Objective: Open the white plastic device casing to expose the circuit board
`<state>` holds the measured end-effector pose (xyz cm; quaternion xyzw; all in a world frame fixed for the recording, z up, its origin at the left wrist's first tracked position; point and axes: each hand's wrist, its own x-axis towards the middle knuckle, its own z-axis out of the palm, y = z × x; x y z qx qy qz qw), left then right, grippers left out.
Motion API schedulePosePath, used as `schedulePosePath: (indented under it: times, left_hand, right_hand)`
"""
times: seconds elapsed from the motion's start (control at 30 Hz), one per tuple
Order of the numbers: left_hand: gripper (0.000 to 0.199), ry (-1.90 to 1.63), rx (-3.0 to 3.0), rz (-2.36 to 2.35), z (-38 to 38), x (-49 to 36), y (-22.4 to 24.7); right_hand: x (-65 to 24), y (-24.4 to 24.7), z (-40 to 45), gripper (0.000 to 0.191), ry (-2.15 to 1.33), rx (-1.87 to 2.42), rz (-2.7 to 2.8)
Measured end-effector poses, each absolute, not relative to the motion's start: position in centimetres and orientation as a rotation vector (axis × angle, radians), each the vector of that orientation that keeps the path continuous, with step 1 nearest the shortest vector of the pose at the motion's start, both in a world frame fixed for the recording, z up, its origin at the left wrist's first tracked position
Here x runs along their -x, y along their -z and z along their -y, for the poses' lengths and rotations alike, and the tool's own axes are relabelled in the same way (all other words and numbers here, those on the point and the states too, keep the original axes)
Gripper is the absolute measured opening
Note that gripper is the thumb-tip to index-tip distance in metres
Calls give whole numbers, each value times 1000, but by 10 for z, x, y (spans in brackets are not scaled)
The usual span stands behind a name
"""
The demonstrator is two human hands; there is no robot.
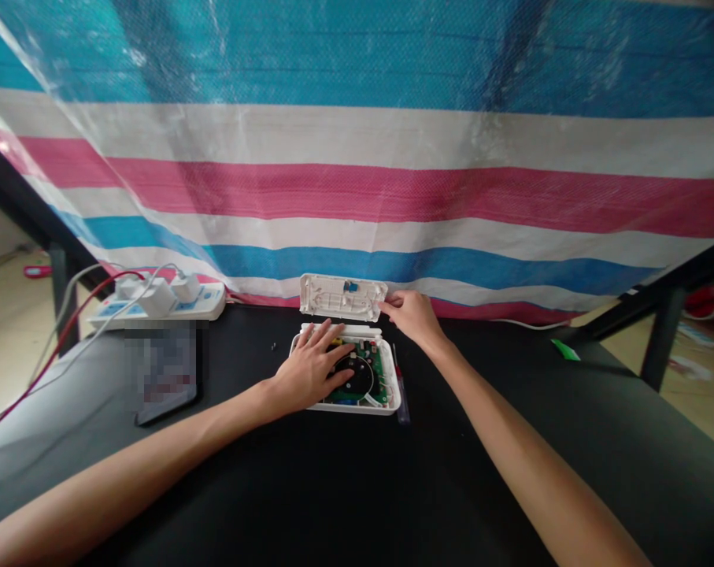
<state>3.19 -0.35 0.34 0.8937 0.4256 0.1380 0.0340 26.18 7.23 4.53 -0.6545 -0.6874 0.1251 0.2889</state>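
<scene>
A white plastic case (395, 394) lies open on the black table, with a green circuit board (386, 370) and a round black part inside it. My left hand (312, 366) rests over the left side of the case, palm down and fingers spread. Behind the case, a white cover (333, 298) stands tilted with its ribbed inner side showing and a small blue part on it. My right hand (412, 313) pinches the cover's right edge. A screwdriver (402, 390) with a dark, see-through handle lies just right of the case.
A white power strip (218, 303) with plugs and red and white cables is at the back left. Before it lies a dark, blurred-out device (168, 378). A green scrap (565, 350) sits at the right. Striped sheeting (357, 189) hangs behind the table (357, 488).
</scene>
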Motion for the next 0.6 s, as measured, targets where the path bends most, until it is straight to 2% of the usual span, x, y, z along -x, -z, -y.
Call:
schedulePosePath:
  times: [0.07,0.2,0.33,0.4,0.5,0.6]
  left_hand:
    - [47,-411,-2752,-1308,3,-32,-4]
    - [47,-380,-2751,-1306,3,-32,-5]
    - [46,-360,-2756,-1322,3,-32,-6]
    - [47,-361,-2757,-1317,3,-32,-6]
    - [47,-357,-2744,-1312,3,-32,-5]
    - [47,-367,-2739,-1313,2,-31,-2]
  right_hand:
    - [-264,-59,-64,12,-296,1814,1842]
    - [-260,-82,-46,22,-216,1927,1900]
    - [-244,-96,-22,27,-144,1786,2116]
    - [-232,-105,-2,29,-300,1562,2324]
    - [-214,-123,39,26,-606,911,2517]
    - [-208,-134,89,18,-574,567,2294]
